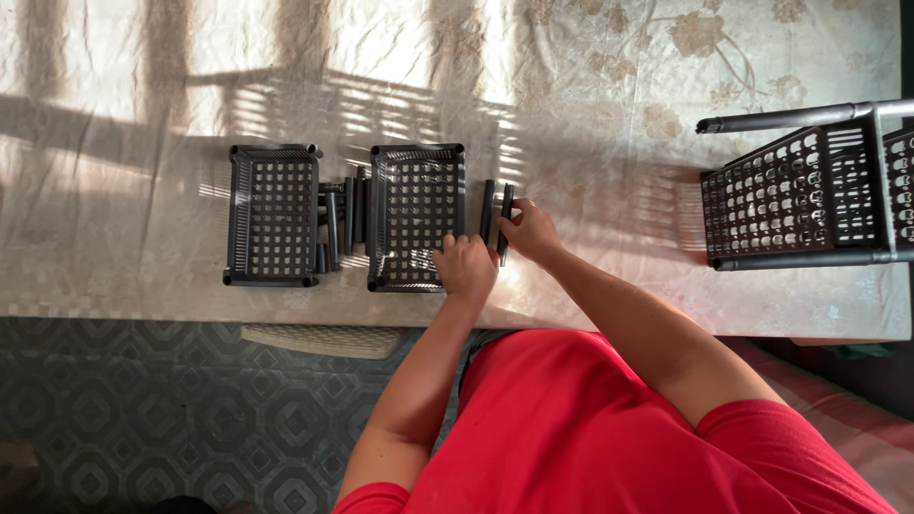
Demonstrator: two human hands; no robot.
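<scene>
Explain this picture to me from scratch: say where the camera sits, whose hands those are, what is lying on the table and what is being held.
There is one picture, taken by a camera worn on a person's head and looking straight down, so you see their own arms and red top from above. No machine is involved, only two bare hands.

The table wears a pale flowered cloth. On it lie two black perforated plastic trays, the left tray and the middle tray, with a bundle of short black tubes between them. A partly assembled black rack stands at the right edge.

The left hand rests on the middle tray's near right corner. The right hand grips a black tube, with another tube lying beside it.
</scene>
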